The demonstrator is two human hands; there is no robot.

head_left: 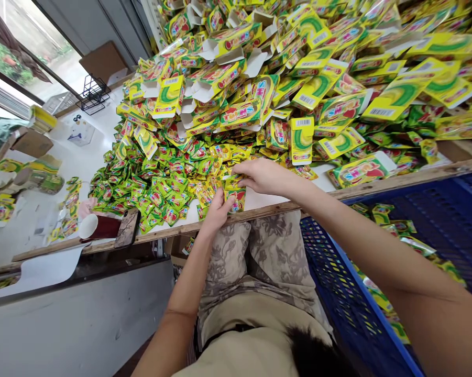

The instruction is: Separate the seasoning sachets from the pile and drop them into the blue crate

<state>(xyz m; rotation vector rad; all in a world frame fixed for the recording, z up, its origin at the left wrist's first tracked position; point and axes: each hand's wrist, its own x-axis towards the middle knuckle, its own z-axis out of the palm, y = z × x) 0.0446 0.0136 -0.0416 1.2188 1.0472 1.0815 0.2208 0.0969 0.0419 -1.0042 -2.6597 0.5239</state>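
At the table's front edge my left hand (219,210) is closed, thumb up, on a small yellow-green candy box (238,201). My right hand (262,177) reaches in from the right just above that box. Its fingers are bent together in a pinch, and what lies between them is too small to make out. Around both hands spreads a heap of small candy sachets, green ones (168,193) to the left and yellow ones (206,191) in front. Behind them rises a large pile of yellow candy boxes (236,116), several with open flaps.
A wooden strip (267,210) edges the white table. To the left lie a phone (127,228), a dark red paper cup (102,227), a clear jar (47,181) and a black wire rack (93,94). Below right, a blue plastic crate (346,293) holds loose sachets.
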